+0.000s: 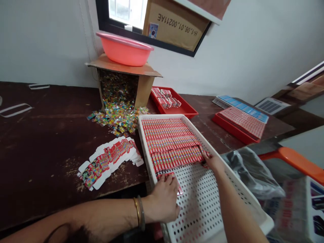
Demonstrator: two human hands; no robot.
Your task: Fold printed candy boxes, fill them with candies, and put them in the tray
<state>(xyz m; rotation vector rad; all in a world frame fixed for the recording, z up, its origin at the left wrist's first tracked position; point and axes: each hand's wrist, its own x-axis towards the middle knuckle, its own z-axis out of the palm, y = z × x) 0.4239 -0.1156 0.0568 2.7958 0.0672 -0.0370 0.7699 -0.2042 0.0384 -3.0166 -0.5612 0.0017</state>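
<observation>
A white perforated tray [201, 189] holds rows of small red printed candy boxes [170, 135] in its far part. My left hand [165, 195] is at the tray's near left side, fingers curled over a few small red boxes [180, 190] at the left wall. At the right end of the nearest full row, my right hand [214, 162] has its fingers closed round a small red box [205, 154]; the fingertips are partly hidden. Flat, unfolded printed cartons [111, 158] lie fanned on the table left of the tray.
Wrapped colourful candies [121, 114] spill from a cardboard box [145, 91] topped by a pink basin [126, 49]. A red tray [186, 104] with cartons stands behind; another red tray [238, 126] is farther right. A plastic bag [250, 172] and orange chair [298, 160] are at right.
</observation>
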